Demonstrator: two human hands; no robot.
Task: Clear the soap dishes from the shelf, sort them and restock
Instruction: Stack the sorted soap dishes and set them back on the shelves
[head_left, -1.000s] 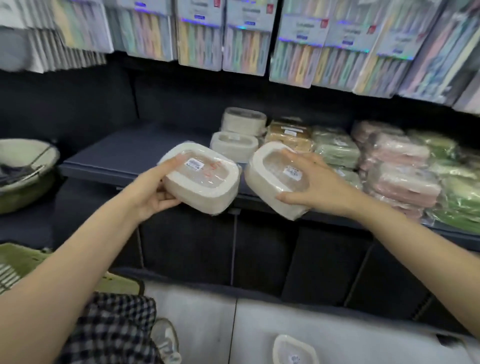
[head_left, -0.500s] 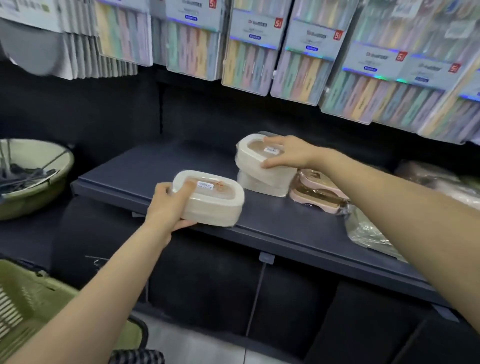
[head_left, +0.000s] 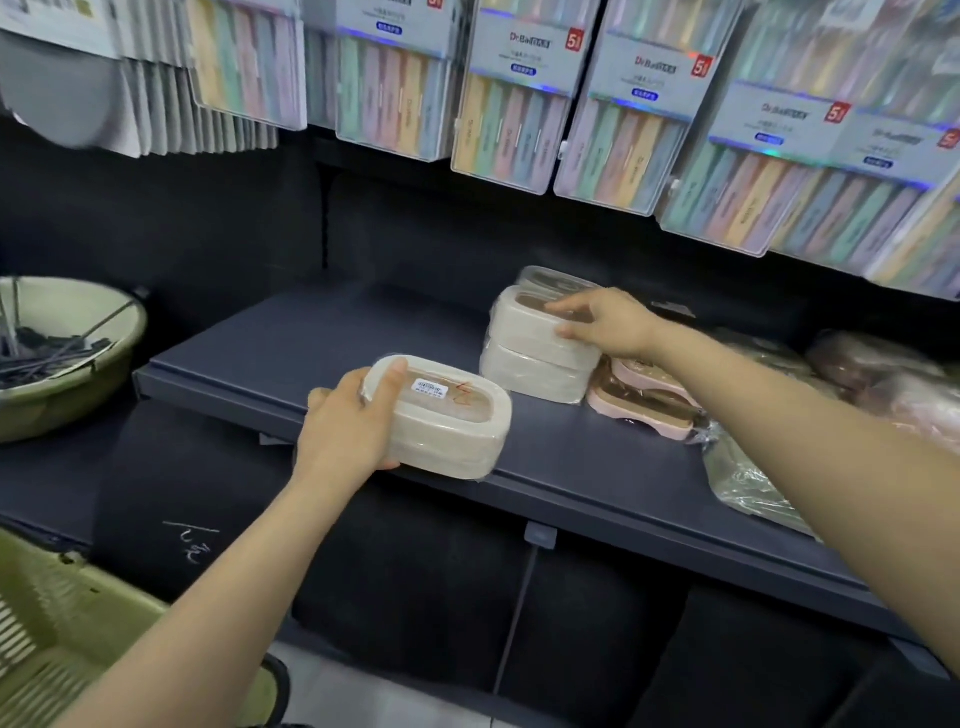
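At the far left a green basin (head_left: 67, 364) of dark rods sat clear of the work. My left hand (head_left: 348, 421) gripped a wrapped white soap dish (head_left: 447, 415) by its end at the near edge of the shelf (head_left: 291, 348), label up, probably waiting its turn. To its right, my right hand (head_left: 602, 322) lay with relaxed fingers on the white stack (head_left: 530, 353), seemingly squaring it beside the pink dishes (head_left: 649, 400).
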